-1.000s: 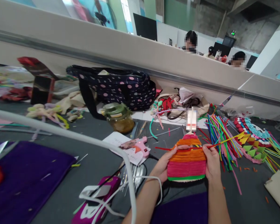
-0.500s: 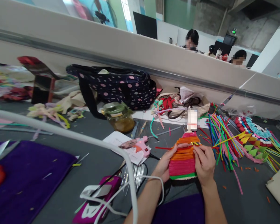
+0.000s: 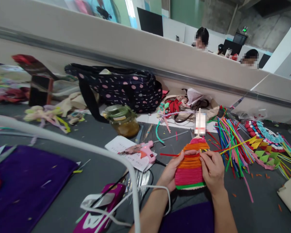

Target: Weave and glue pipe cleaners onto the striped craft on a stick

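A skirt-shaped craft piece [image 3: 189, 176] is banded in orange, pink and green chenille stems, with a pale strip along its bottom. My left hand [image 3: 171, 171] grips its left side, a finger lying across the orange rows near the top. At the right edge, the fingertips of my right hand [image 3: 213, 168] are pinched on a red chenille stem [image 3: 169, 154], whose ends stick out on both sides of the piece. Above the narrow top is a white part [image 3: 200, 124], blurred over.
Loose chenille stems [image 3: 234, 145] lie right of my hands, beside a beaded piece [image 3: 264, 132]. A pink glue gun [image 3: 147, 152] rests on paper to the left. Behind are a glass jar [image 3: 122, 123] and a dotted bag [image 3: 126, 87]. A white cable [image 3: 87, 136] crosses the foreground.
The view has shifted slightly. Both hands keep their hold on the craft piece, with only small finger movement along the red stem.
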A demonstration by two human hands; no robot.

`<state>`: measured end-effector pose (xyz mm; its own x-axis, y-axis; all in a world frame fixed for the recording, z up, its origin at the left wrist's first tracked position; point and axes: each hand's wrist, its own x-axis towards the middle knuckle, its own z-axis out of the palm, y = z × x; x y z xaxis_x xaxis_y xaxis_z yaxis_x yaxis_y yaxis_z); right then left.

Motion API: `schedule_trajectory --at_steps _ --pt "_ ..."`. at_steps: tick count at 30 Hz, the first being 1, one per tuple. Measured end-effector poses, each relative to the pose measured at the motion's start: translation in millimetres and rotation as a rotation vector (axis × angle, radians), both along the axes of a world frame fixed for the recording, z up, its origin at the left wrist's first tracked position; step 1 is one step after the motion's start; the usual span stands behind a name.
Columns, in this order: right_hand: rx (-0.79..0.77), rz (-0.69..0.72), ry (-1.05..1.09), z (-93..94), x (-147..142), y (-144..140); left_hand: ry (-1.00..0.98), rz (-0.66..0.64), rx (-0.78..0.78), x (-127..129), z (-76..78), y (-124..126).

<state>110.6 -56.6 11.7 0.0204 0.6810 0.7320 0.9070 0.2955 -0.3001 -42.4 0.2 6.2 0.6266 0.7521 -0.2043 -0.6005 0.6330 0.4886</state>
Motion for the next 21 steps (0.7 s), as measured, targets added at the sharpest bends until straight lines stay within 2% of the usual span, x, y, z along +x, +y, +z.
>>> schedule_trajectory --at_steps 8,14,21 --pt "-0.024 0.016 0.007 4.0 -0.7 -1.7 -0.003 -0.022 -0.005 -0.8 -4.6 2.4" --pt "0.021 -0.009 0.108 2.1 2.1 -3.7 -0.024 -0.003 0.001 -0.6 1.6 1.4" --pt "-0.015 -0.024 0.034 3.4 0.3 -2.8 -0.03 -0.001 -0.02 -0.8 3.7 0.2"
